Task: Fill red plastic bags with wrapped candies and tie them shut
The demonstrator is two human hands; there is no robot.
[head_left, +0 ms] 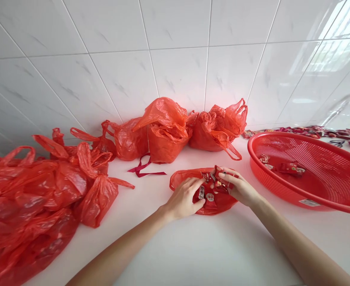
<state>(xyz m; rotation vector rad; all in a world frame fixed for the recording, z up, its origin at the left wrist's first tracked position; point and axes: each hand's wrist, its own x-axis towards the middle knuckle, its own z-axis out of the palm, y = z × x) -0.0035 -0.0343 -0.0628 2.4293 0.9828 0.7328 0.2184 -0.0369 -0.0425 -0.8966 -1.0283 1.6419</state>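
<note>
A red plastic bag (219,204) lies spread open on the white table, with several small red printed snack packets (210,199) in it. My left hand (184,198) reaches over the bag's left side. Its thumb and fingers are apart around the packets, and whether the fingertips press on one is hard to see. On the other side, my right hand (240,187) has its fingers closed on a red snack packet (217,171) just above the pile. The fingers partly cover that packet.
A red plastic basket (257,167) with a few packets stands at right, more packets (306,130) behind it. Filled red bags (167,145) line the tiled wall. Tied red bags (52,178) are heaped at left. A dark red ribbon (140,167) lies behind the open bag.
</note>
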